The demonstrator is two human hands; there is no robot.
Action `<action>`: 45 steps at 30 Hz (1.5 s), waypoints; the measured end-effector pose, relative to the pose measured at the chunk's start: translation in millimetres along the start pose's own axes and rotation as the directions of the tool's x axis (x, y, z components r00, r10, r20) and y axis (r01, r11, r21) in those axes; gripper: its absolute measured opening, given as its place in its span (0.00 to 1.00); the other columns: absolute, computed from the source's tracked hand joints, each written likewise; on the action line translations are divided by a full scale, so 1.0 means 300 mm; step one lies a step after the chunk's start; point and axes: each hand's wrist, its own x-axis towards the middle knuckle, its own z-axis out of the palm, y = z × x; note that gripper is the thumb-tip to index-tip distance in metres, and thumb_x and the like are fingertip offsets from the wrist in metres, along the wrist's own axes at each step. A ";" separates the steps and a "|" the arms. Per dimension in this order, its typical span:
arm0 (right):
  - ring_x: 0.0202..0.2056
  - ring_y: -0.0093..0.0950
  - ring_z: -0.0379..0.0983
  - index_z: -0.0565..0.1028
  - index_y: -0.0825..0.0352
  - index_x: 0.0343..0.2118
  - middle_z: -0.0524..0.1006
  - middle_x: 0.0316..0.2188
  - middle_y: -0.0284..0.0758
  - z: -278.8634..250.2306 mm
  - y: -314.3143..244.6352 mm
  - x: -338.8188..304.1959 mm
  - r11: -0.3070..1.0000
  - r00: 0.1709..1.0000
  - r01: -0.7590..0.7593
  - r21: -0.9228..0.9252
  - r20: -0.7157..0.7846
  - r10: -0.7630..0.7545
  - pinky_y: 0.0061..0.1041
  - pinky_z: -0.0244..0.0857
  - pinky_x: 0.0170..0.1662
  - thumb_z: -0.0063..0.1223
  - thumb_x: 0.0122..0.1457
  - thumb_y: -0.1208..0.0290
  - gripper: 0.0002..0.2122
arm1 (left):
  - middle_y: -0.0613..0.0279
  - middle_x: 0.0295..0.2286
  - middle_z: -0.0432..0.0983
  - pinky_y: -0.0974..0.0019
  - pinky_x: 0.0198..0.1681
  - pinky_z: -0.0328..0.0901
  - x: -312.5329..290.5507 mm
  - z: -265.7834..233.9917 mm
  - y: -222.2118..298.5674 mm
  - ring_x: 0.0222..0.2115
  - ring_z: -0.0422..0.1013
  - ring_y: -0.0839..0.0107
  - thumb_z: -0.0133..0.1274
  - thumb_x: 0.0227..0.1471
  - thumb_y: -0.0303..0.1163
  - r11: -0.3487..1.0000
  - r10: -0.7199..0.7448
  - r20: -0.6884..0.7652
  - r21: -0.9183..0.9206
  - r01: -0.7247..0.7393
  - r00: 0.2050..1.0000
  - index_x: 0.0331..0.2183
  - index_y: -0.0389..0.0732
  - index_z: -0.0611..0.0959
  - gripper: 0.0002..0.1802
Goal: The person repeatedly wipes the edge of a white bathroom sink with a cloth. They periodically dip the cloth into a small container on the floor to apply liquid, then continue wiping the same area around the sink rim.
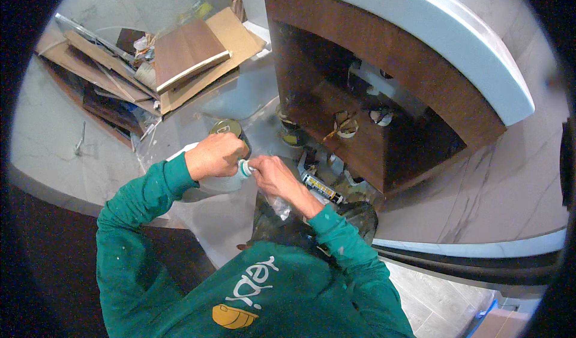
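Observation:
Close together in front of me, both hands are closed. My left hand (pixel 219 155) is curled into a fist, its back turned up; what its fingers hold, if anything, is hidden. Against it, my right hand (pixel 277 177) pinches a small round white piece with a green band (pixel 245 168). Some clear, crinkled plastic (pixel 278 207) shows below my right hand; I cannot tell whether it joins the banded piece. Just beyond my left fist stands a round can with a gold-green lid (pixel 227 127).
A brown wooden cabinet (pixel 390 152) with an open front stands at the right under a white top (pixel 474 44). A tub with a brush (pixel 347 127) sits inside. Near it lie a sealant cartridge (pixel 323 188) and a dark can (pixel 292 135). Boards and cardboard (pixel 192 56) are piled at the far left.

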 end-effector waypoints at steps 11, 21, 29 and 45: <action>0.33 0.56 0.74 0.77 0.70 0.32 0.76 0.25 0.56 0.067 0.016 -0.006 0.989 0.992 -0.112 0.101 0.070 0.105 0.50 0.69 0.37 0.46 0.47 0.80 0.10 | 0.42 0.24 0.78 0.50 0.31 0.73 0.002 0.009 0.010 0.29 0.77 0.44 0.59 0.34 0.28 0.992 -0.077 0.131 0.106 0.063 0.988 0.24 0.35 0.82 0.09; 0.34 0.55 0.75 0.77 0.71 0.32 0.76 0.27 0.56 0.080 -0.003 0.031 0.994 0.993 -0.107 0.008 0.056 0.106 0.51 0.69 0.38 0.47 0.49 0.77 0.09 | 0.46 0.30 0.78 0.47 0.37 0.69 -0.052 0.057 -0.084 0.34 0.74 0.44 0.62 0.34 0.32 0.993 -0.101 0.162 -0.045 0.109 0.982 0.34 0.41 0.82 0.18; 0.35 0.47 0.77 0.80 0.64 0.36 0.79 0.35 0.48 0.084 0.013 0.038 0.950 0.979 -0.148 -0.275 0.096 0.180 0.45 0.73 0.39 0.50 0.49 0.76 0.11 | 0.40 0.24 0.76 0.48 0.32 0.69 -0.099 0.127 -0.148 0.28 0.75 0.43 0.61 0.41 0.32 0.954 -0.154 0.036 -0.255 0.158 0.987 0.29 0.34 0.82 0.13; 0.39 0.27 0.78 0.78 0.73 0.45 0.81 0.37 0.39 -0.615 -0.168 -0.388 0.705 0.732 -0.412 0.577 -0.250 0.633 0.25 0.71 0.45 0.55 0.59 0.70 0.14 | 0.41 0.23 0.77 0.51 0.33 0.68 0.018 1.040 -0.508 0.27 0.76 0.51 0.61 0.47 0.46 0.673 -0.646 -0.255 -0.636 0.379 0.719 0.34 0.32 0.79 0.24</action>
